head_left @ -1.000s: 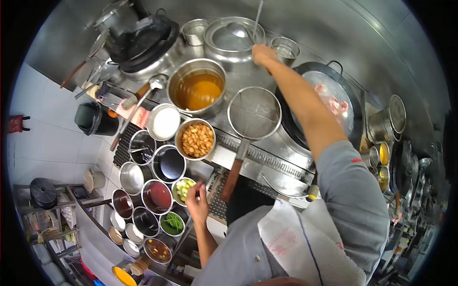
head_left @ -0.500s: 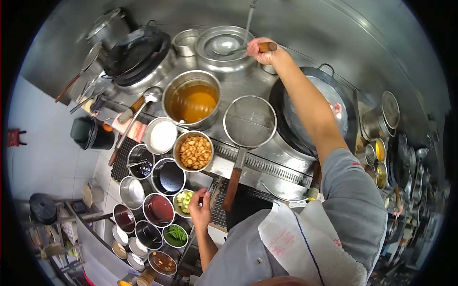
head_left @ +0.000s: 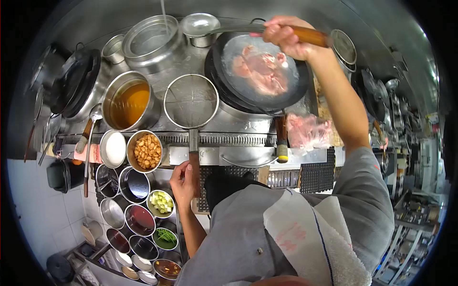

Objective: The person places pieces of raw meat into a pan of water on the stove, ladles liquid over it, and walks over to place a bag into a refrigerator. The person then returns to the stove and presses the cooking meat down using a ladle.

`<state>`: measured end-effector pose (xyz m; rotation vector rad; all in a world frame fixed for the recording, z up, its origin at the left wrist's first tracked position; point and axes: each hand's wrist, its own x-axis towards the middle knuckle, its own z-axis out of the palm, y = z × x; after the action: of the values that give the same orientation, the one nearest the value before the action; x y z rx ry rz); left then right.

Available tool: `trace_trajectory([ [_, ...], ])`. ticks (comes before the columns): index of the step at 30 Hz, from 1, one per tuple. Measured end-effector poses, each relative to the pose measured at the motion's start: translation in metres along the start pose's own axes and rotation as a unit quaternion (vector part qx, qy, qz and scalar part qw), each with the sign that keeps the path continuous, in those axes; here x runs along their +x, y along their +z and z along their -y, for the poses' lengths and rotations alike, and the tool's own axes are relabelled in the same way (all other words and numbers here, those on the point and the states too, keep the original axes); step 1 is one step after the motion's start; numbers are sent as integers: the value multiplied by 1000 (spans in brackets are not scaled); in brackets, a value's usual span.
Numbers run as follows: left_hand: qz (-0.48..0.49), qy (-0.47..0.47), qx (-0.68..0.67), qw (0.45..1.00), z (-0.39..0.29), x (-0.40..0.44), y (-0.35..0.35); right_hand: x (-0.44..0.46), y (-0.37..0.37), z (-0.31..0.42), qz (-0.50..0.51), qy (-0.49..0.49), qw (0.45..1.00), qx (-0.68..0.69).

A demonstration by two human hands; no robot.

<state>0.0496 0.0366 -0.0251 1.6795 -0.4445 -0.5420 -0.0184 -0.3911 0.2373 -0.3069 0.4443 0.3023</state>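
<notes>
The right hand (head_left: 288, 38), in the upper right of the frame, has its fingers wrapped tight around the wooden handle of a long silver metal ladle (head_left: 243, 28). The round end of the ladle is at the top middle, by a small silver metal cup (head_left: 201, 42); I can't tell if they touch. To carry the ladle well, keep its bowl level and go slowly, so nothing spills or bumps the big round black wok (head_left: 299, 81), where pink raw meat (head_left: 262, 71) lies in cloudy liquid. The right arm reaches up the frame from the grey sleeve, leaning left, with the hand over the wok's far right edge. The left arm is bent low, and the left hand (head_left: 182, 183) is just left of the brown wooden handle of a round wire strainer (head_left: 192, 100). Its fingers are curled; I can't tell if they pinch the handle.
</notes>
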Motion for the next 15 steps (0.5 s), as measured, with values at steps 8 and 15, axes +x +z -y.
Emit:
trace_trajectory([
  [8, 72, -17, -6, 997, -1, 5, 23, -93, -32, -62, -386, -126, 848, -340],
  [15, 70, -25, -4, 997, 1, 7, 19, -129, -121, -115, -445, -249, 144, -848],
])
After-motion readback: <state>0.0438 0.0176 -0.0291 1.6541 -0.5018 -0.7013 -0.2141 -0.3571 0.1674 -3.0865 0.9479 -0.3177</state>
